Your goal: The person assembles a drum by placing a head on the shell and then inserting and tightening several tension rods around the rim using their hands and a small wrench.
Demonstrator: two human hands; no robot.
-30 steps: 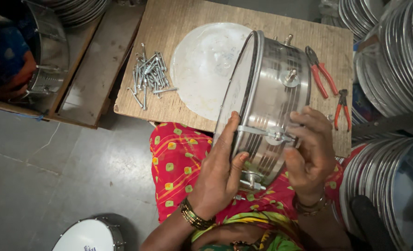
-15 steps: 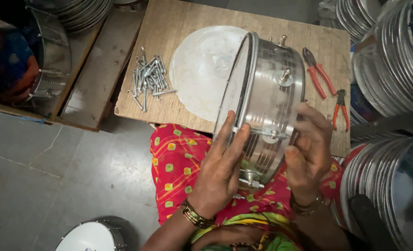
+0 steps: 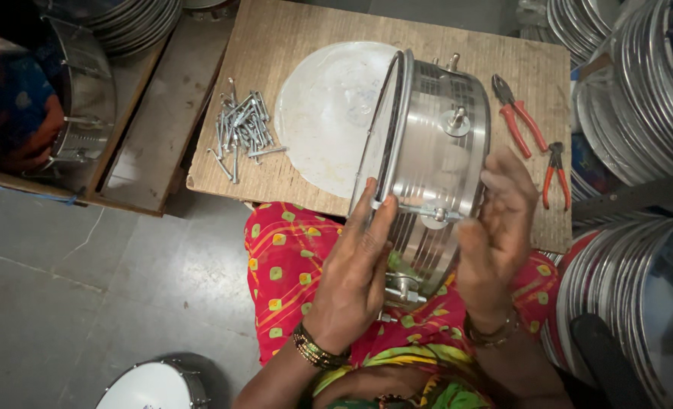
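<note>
Over the lap, on the red spotted cloth (image 3: 291, 265), both hands steady the steel drum shell (image 3: 435, 159), tipped on edge w/ its hoop facing left. Left hand (image 3: 355, 276): grip closed on the rim by a tension rod (image 3: 420, 212), fingers further up than 1 s ago. Right hand (image 3: 495, 227) has left the rod; fingers now spread flat vs. the shell's side, so the shell looks turned a notch. Beyond, on the tabletop (image 3: 291, 30): white drumhead (image 3: 329, 113), pile of bolts (image 3: 239, 132), red pliers (image 3: 519, 113).
</note>
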